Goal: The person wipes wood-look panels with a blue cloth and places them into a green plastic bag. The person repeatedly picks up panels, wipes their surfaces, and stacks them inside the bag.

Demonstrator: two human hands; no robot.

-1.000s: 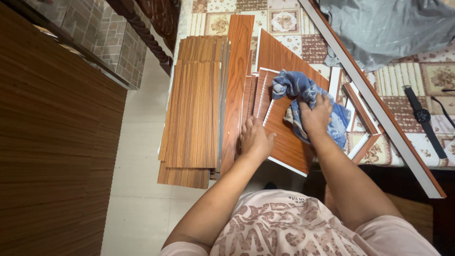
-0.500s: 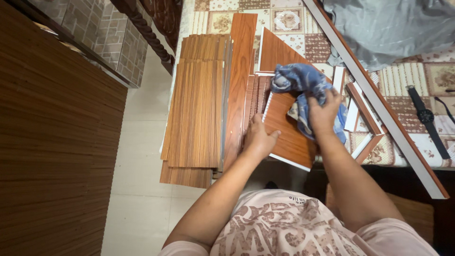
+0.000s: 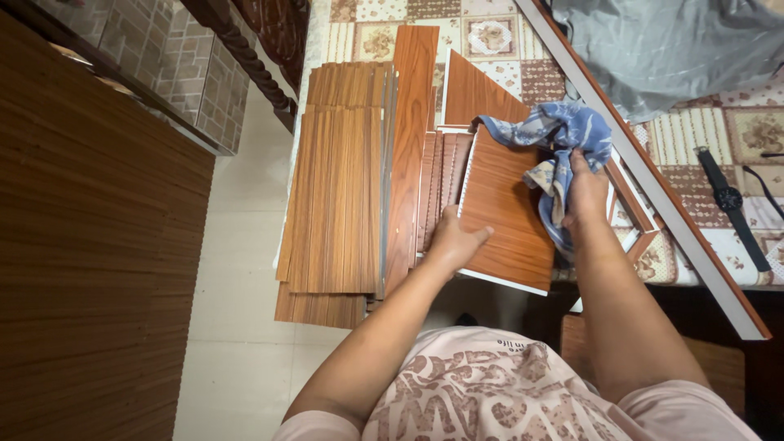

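Observation:
My left hand [image 3: 454, 238] grips the near left edge of a reddish-brown wood-grain panel [image 3: 506, 214] and holds it tilted over a stack of similar boards. My right hand [image 3: 585, 189] clutches a crumpled blue patterned cloth [image 3: 557, 137] at the panel's right edge, with the cloth spread over the panel's top right corner. Under and beside the panel lie narrow reddish strips [image 3: 441, 181] and a triangular reddish piece [image 3: 475, 98].
Lighter wood-grain planks [image 3: 336, 188] are stacked at the left, overhanging a patterned tablecloth [image 3: 384, 33]. A long white-edged board [image 3: 653, 188] runs diagonally at the right. A black wristwatch [image 3: 728, 200] and a grey garment [image 3: 678, 49] lie beyond it. Tiled floor [image 3: 237, 278] is below left.
My right hand has moved the blue cloth up and right across the panel. The left hand has kept its hold on the panel's edge.

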